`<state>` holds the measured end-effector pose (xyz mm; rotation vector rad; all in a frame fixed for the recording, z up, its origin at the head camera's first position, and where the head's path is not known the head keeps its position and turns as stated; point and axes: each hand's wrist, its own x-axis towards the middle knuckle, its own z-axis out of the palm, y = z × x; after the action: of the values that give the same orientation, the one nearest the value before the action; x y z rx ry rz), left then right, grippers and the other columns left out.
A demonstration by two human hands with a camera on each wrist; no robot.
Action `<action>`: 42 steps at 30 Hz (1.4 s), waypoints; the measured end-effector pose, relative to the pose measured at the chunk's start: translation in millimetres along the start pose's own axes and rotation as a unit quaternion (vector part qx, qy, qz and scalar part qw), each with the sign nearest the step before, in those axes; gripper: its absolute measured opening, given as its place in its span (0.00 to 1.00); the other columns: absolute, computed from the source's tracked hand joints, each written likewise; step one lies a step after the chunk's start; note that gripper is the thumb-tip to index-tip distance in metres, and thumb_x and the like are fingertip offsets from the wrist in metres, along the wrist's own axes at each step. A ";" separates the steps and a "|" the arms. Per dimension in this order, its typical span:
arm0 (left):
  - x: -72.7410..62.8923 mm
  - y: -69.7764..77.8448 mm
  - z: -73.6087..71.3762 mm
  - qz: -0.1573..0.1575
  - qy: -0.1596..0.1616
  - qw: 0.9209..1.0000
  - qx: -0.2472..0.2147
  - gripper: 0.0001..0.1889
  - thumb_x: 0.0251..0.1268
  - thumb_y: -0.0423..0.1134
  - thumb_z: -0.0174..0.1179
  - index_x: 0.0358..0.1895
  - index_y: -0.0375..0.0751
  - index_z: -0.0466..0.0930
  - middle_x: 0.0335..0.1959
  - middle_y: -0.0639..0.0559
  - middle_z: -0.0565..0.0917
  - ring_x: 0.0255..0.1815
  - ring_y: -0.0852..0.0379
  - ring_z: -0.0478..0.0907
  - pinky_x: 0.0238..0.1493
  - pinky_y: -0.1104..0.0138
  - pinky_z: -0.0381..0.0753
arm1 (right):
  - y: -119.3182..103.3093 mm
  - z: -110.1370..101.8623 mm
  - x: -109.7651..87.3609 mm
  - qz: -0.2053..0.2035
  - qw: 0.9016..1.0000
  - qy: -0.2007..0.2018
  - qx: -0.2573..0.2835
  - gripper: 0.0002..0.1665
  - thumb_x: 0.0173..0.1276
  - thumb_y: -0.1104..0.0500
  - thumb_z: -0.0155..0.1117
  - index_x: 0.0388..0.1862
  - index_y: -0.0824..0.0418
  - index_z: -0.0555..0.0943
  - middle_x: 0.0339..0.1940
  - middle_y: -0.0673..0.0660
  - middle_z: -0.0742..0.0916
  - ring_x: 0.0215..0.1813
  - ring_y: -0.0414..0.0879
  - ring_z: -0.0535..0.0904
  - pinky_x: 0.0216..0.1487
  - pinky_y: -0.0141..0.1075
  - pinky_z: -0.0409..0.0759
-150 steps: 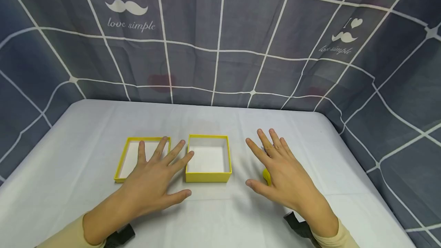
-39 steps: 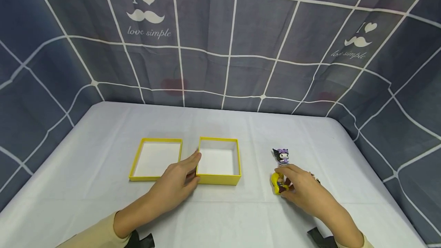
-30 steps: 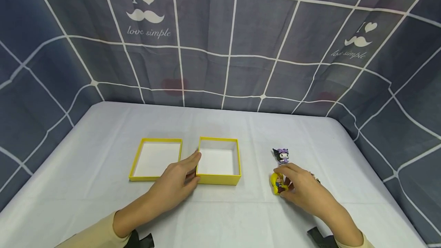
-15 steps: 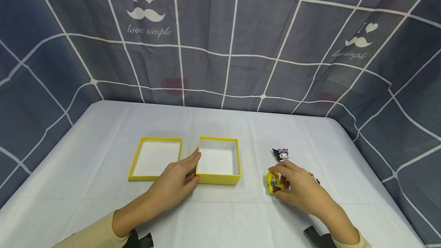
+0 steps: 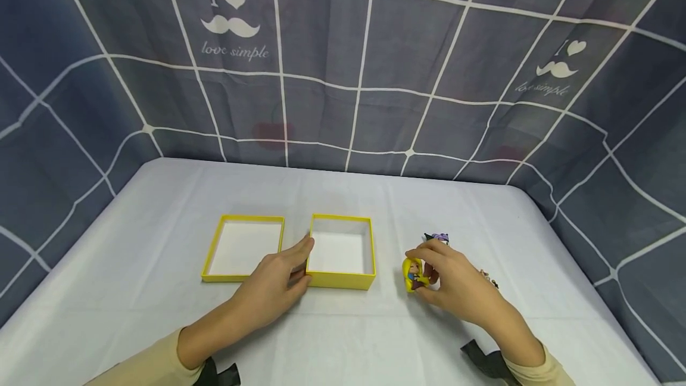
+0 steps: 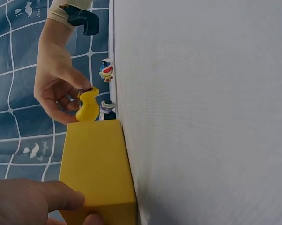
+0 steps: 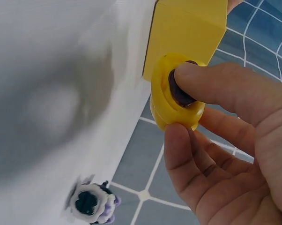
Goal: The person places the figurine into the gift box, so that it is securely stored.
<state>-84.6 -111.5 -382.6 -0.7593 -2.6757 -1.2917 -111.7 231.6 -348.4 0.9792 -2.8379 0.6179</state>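
Note:
My right hand [image 5: 455,282] pinches a small doll figurine [image 5: 413,275] with long yellow hair and a blue-and-dark-red body. In the right wrist view the thumb [image 7: 216,84] presses its dark base, with fingertips on the yellow hair [image 7: 165,89]. It is held up to the right of a yellow box [image 5: 343,279] with no lid on and a white inside. My left hand [image 5: 270,288] rests against the box's left wall, its fingers lightly bent and the thumb at the front corner. The left wrist view shows that thumb [image 6: 68,196] beside the yellow wall [image 6: 96,159].
A shallow yellow-rimmed lid [image 5: 241,249] lies inside-up left of the box. Behind the right hand stands a black-and-purple figurine [image 5: 440,237], partly hidden. Another small figurine [image 5: 489,279] peeks out beyond that wrist. A grey checked curtain [image 5: 311,106] closes off the white table's back and sides.
Both hands were spread above the table five seconds ago. Since then the left has settled against the box, and the right has gripped the yellow-haired figurine and brought it left, towards the box.

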 end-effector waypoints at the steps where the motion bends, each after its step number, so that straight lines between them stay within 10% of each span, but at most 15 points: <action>1: -0.3 0.0 0.3 0.000 -0.001 1.000 -0.001 0.33 0.61 0.25 0.62 0.70 0.25 0.61 0.72 0.34 0.60 0.67 0.48 0.66 0.51 0.75 0.78 | -0.6 0.2 0.9 -0.005 1.000 0.004 -0.001 0.32 0.45 0.64 0.80 0.53 0.59 0.81 0.44 0.46 0.78 0.34 0.37 0.74 0.30 0.25 0.76; 42: -1.1 -0.6 1.7 0.003 0.005 1.000 0.018 0.33 0.61 0.26 0.63 0.70 0.26 0.62 0.72 0.35 0.60 0.68 0.49 0.64 0.51 0.76 0.78 | -28.2 1.3 39.1 -0.038 0.992 0.083 0.085 0.34 0.44 0.65 0.79 0.54 0.57 0.81 0.42 0.43 0.80 0.33 0.36 0.77 0.35 0.28 0.81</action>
<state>-83.6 -111.0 -384.4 -0.7530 -2.6802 -1.2380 -125.5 188.4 -332.0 1.0044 -2.6254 0.8991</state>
